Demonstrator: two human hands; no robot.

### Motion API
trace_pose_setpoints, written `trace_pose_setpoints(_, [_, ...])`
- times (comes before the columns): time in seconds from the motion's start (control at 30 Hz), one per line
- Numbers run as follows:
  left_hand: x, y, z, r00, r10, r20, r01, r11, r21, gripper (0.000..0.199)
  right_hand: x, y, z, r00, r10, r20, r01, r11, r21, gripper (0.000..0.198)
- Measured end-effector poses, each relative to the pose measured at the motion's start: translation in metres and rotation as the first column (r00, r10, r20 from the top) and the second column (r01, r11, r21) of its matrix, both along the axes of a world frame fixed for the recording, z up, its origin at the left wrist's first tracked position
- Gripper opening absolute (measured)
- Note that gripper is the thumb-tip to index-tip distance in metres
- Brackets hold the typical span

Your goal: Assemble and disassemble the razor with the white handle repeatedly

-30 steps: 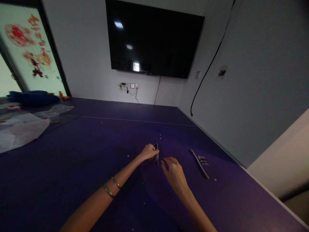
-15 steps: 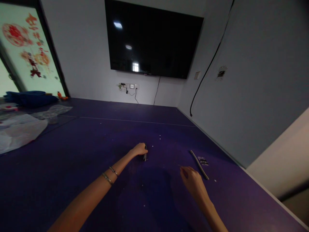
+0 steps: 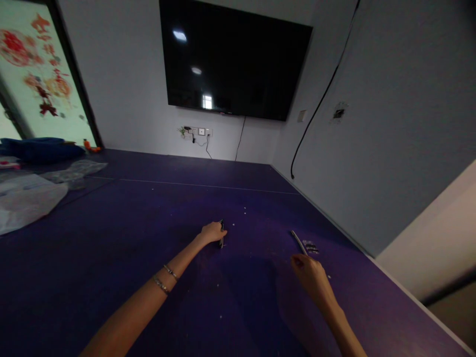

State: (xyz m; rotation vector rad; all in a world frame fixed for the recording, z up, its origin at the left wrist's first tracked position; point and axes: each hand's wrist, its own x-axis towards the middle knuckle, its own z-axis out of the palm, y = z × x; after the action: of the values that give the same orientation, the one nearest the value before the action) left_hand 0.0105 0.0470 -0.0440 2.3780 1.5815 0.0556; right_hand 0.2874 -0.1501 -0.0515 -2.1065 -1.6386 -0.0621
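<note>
A purple surface (image 3: 148, 277) fills the lower and middle frame. Above it, at the top centre, a dark television (image 3: 238, 59) hangs on the wall. A glass door (image 3: 33, 89) with red decorations occupies the upper left, and a black cable (image 3: 337, 68) runs down the wall at the upper right. White plastic sheeting (image 3: 29, 203) lies at the left edge, below a dark blue bundle (image 3: 40, 150).

The right hand (image 3: 311, 275) is in the lower right with its fingers curled; the left hand (image 3: 212, 232), near the centre, belongs to a forearm wearing two bracelets. A slender pale rod (image 3: 298, 243) lies right of centre, its near end hidden by the right hand; whether that grip holds it, I cannot tell. A slim dark object (image 3: 221, 242) sits near the centre, pinched upright in the left hand's grip. Just right of the rod lies a small clear packet (image 3: 311, 247) with dark contents. Tiny white specks (image 3: 245, 213) dot the surface around the centre.
</note>
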Motion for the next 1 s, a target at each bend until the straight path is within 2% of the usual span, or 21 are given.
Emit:
trace_pose_setpoints(0.23, [-0.007,-0.029,-0.008,0.998,0.062,0.025,-0.062,0.998,0.019,0.042,0.056,0.017,-0.005,0.985,-0.149,0.092,0.164,0.969,-0.186,0.028])
trace_pose_setpoints(0.43, [-0.007,-0.035,-0.016,0.995,0.081,0.054,-0.084,0.995,0.052,0.040,0.077,0.029,-0.012,0.968,-0.243,0.064,0.251,0.924,-0.288,0.043])
trace_pose_setpoints(0.57, [-0.008,-0.033,-0.019,0.995,0.075,0.067,-0.080,0.994,0.074,0.040,0.082,0.037,-0.015,0.974,-0.203,0.096,0.224,0.903,-0.367,0.036])
trace_pose_setpoints(0.7, [-0.011,-0.034,-0.021,0.993,0.078,0.093,-0.088,0.991,0.105,0.040,0.089,0.045,-0.020,0.988,-0.101,0.113,0.137,0.910,-0.391,0.028])
trace_pose_setpoints(0.83, [-0.012,-0.036,-0.021,0.990,0.083,0.111,-0.097,0.988,0.123,0.039,0.075,0.053,-0.020,0.994,-0.010,0.109,0.049,0.931,-0.360,0.025])
trace_pose_setpoints(1.0, [-0.012,-0.039,-0.020,0.989,0.099,0.109,-0.113,0.986,0.125,0.038,0.005,0.067,-0.013,0.996,0.023,0.083,-0.001,0.968,-0.252,0.028])
